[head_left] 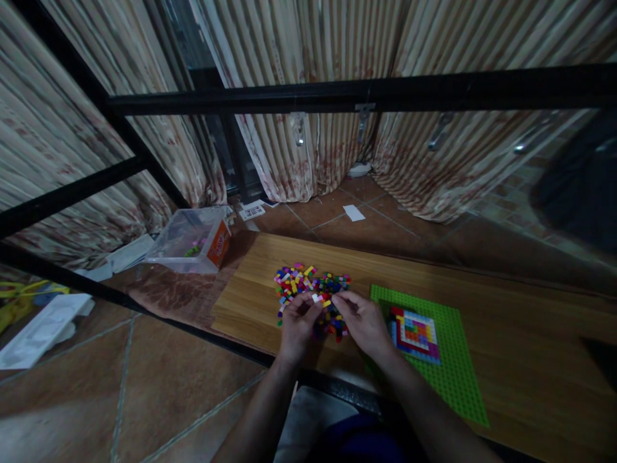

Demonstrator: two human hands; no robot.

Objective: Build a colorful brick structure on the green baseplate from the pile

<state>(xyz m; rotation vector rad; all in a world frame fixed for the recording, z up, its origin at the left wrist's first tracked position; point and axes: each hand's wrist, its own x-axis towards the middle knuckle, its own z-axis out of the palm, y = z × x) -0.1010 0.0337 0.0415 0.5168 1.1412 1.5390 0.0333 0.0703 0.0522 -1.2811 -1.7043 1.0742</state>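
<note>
Both my hands hover over a pile of small coloured bricks [308, 283] on a wooden tabletop [506, 334]. My left hand [297, 325] is curled, its fingertips pinched on a small white brick [317, 298]. My right hand [365, 323] is also curled, fingertips close to the same spot, beside a yellow brick; what it holds, if anything, is too small to tell. To the right lies a green baseplate [453, 360] with a square spiral pattern of coloured bricks [415, 333] built on it.
A clear plastic box [190, 241] with an orange label lies on its side at the table's left end. A black metal frame [337, 95] crosses the view above. Striped curtains hang behind, papers lie on the tiled floor, and white packaging lies at far left.
</note>
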